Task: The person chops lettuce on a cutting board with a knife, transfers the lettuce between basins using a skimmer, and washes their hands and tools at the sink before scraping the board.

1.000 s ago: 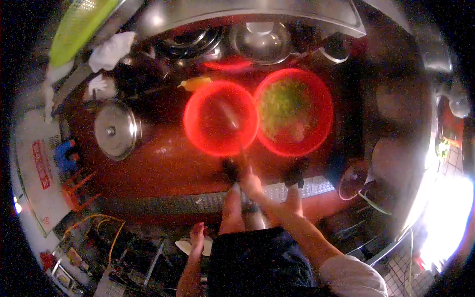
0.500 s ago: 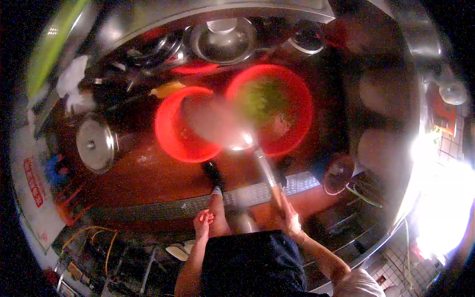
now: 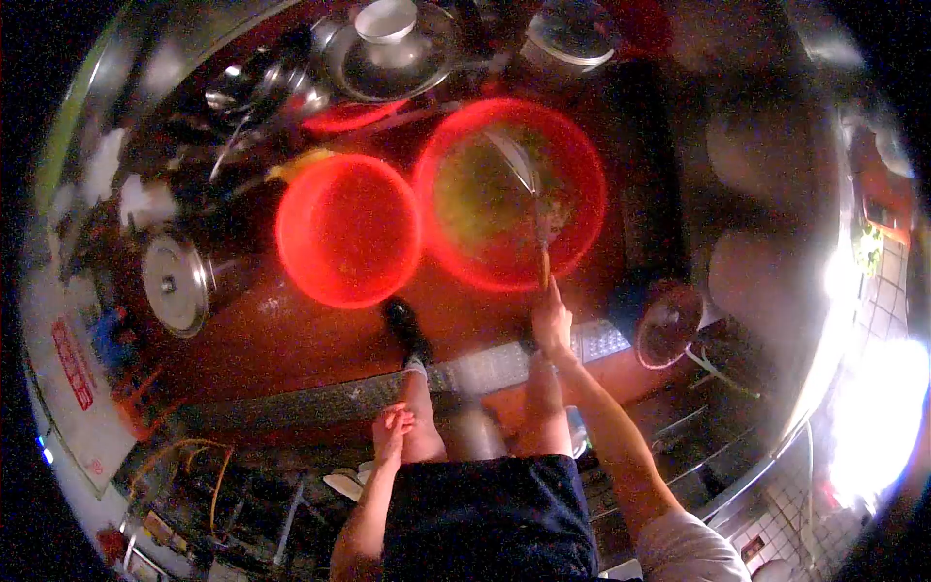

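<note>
Over the right-hand red tub (image 3: pixel 594 194) we have a long-handled ladle (image 3: pixel 541 233), its metal head above or among pale greens (image 3: pixel 464 209); blur keeps us from telling whether it touches them. Our right hand (image 3: pixel 554 325) grips the handle's near end, just on the near side of the rim. Our left hand (image 3: pixel 393 432) hangs beside the left leg (image 3: pixel 419 412), fingers bent; nothing shows in it, and how far it is closed we cannot tell.

Risks, as we judge them: a single grip so far back gives the head leverage, so a heavy scoop could twist and spill. The handle crosses the near rim; leaning on it there could tip the tub. The left red tub (image 3: pixel 349 233) stands just beside, so a knock could shift both. Our left shoe (image 3: pixel 400 318) is near it; drips on the red floor (image 3: pixel 262 354) could make footing slick.
</note>
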The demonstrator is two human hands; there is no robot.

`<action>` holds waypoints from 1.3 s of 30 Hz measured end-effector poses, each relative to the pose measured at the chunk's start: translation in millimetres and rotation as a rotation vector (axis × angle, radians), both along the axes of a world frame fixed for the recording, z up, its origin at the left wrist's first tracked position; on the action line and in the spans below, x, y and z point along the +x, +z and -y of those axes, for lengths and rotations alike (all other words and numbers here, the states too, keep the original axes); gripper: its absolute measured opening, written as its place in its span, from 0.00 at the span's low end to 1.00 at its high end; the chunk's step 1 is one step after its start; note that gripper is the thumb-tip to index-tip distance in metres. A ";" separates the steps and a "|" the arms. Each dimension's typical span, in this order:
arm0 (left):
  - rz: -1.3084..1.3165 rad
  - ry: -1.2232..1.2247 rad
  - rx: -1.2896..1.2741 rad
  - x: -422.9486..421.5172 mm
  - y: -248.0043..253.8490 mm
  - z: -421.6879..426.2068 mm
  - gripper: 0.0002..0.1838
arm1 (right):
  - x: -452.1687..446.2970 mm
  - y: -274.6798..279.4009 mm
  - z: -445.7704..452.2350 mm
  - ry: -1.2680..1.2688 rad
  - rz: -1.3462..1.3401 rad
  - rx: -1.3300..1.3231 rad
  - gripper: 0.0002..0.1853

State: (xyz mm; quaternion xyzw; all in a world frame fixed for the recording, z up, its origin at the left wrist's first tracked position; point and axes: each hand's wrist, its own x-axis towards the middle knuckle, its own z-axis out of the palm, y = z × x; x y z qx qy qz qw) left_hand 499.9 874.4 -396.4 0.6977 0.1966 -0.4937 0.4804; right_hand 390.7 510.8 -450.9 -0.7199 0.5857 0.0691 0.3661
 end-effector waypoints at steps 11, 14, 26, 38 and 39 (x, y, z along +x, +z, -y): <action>-0.010 0.017 0.041 -14.1 5.3 -4.3 0.13 | -49.7 4.1 8.6 0.130 0.202 0.290 0.36; 0.028 -0.026 0.030 -11.2 12.5 -0.1 0.12 | -48.7 17.0 -2.9 0.199 0.105 0.065 0.39; -0.019 0.028 0.029 -26.4 8.7 -1.1 0.13 | -40.7 17.0 63.5 -0.011 0.266 0.010 0.35; -0.014 0.012 0.009 -30.0 9.4 12.1 0.14 | -16.9 19.9 54.0 0.437 -0.244 -0.302 0.46; -0.022 0.020 0.009 -30.4 8.7 10.4 0.14 | -21.1 19.1 61.4 0.487 -0.334 -0.323 0.47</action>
